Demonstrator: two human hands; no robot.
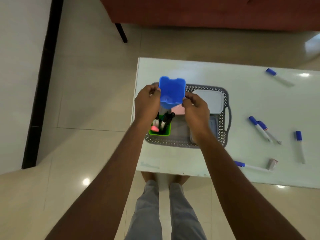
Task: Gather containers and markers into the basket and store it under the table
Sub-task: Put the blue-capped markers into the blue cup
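I hold a blue plastic container (171,91) above the grey lattice basket (223,118), tilted so its bottom faces me. My left hand (147,103) grips its left side and my right hand (196,110) grips its right side. In the basket's near left corner stands a green holder (160,133) with dark markers and a pink piece. A pink box (177,110), a white lidded container (210,101) and a grey lidded container (212,125) also lie in the basket. Several blue-capped markers (259,129) lie loose on the white table (251,94) to the right.
A small grey eraser-like block (272,164) lies near the table's front edge beside a marker. A red sofa (207,11) with a dark leg stands beyond the table. Shiny tiled floor (86,101) surrounds the table, and a wall with a dark strip (43,84) runs along the left.
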